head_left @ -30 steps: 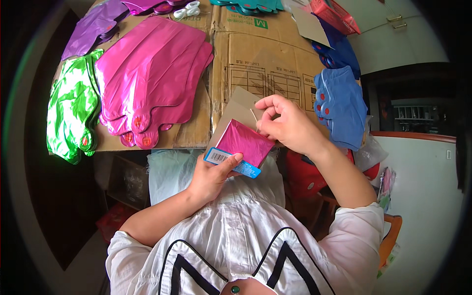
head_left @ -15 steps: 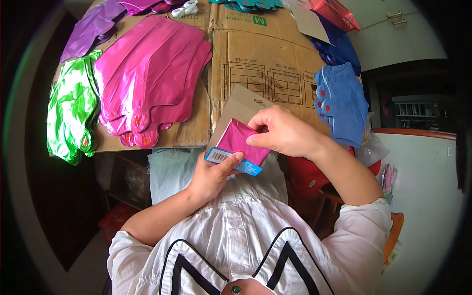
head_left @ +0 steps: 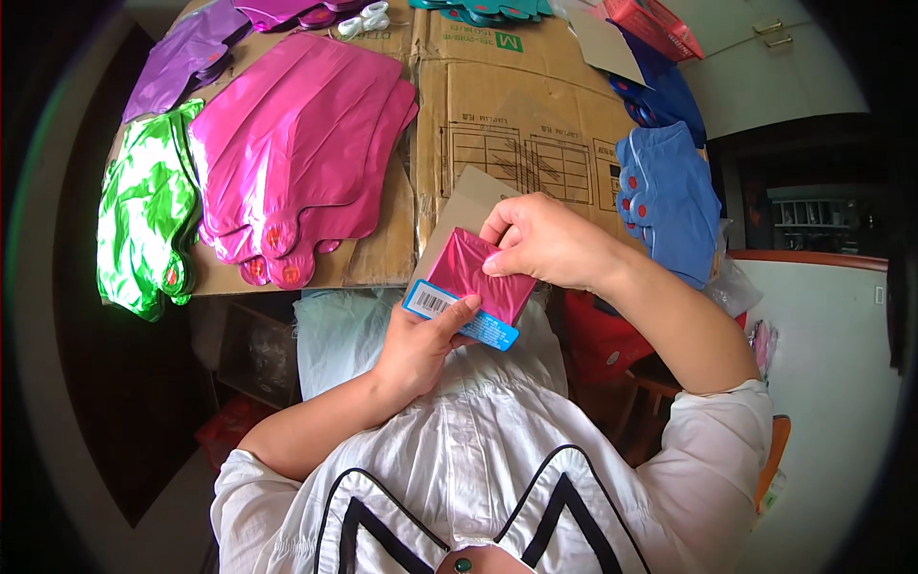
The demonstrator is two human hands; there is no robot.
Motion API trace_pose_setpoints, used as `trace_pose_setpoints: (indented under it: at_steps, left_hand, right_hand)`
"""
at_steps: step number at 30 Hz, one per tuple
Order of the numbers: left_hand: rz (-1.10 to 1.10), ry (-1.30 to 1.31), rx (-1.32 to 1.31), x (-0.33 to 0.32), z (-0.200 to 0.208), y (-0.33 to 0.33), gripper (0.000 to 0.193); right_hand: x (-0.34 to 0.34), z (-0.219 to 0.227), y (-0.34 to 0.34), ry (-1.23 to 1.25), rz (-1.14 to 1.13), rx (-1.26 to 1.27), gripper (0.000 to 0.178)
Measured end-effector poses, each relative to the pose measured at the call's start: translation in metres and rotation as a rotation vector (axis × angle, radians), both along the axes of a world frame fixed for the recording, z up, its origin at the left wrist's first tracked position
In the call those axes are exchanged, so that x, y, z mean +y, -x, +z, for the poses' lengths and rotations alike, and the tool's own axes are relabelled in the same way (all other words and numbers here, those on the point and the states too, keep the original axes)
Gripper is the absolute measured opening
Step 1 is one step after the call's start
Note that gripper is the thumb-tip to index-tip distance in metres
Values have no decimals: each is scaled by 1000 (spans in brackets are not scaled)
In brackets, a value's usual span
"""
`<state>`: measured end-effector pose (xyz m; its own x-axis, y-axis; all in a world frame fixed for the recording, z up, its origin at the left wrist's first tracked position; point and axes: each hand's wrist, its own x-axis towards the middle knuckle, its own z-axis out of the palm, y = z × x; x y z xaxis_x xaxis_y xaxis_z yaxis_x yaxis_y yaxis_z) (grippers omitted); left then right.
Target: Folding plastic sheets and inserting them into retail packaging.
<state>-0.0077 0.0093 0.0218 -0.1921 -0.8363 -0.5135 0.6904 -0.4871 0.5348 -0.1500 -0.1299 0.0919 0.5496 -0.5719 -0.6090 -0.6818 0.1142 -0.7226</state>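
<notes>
My left hand [head_left: 419,337] is closed on the lower end of a grey-brown card [head_left: 470,196] with a blue barcode strip [head_left: 495,331]. Its thumb presses on the strip. A pink foil sheet [head_left: 464,260], folded into a flat square, lies against the card just above the strip. Thumb and fingers of my right hand [head_left: 559,239] pinch the upper right edge of that folded foil. The card's upper part sticks out beyond the foil, partly behind my right hand. Both hands are at the near edge of a cardboard-covered table [head_left: 516,96].
Large flat pink foil pieces [head_left: 296,143] lie on the left, beside shiny green ones [head_left: 143,210] and purple ones [head_left: 182,62]. Teal foil [head_left: 478,10] and white scissors [head_left: 363,19] are at the back. Blue pieces [head_left: 669,196] hang over the right edge, near a red basket [head_left: 655,24].
The folded pink foil now sits flatter and squarer against the card. My right hand has shifted slightly up along its edge, still pinching. The blue strip has moved a little right and down.
</notes>
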Motion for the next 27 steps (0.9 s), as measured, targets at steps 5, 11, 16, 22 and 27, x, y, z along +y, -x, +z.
trace_pose_setpoints:
  at_steps: [5, 11, 16, 22, 27]
  left_hand:
    - [4, -17, -64, 1, -1, 1, 16]
    - [33, -4, -218, 3, -2, 4, 13]
    - [59, -14, -193, -1, 6, 7, 16]
    - [72, -43, -183, 1, 12, 8, 16]
    - [89, -29, -282, 3, 5, 12, 14]
  right_hand:
    - [2, 13, -9, 334, 229, 183, 25]
    - [-3, 31, -11, 772, 449, 480, 50]
    - [20, 21, 15, 1016, 253, 428, 55]
    - [106, -15, 58, 368, -395, 112, 35]
    - [149, -73, 23, -390, -991, -711, 36]
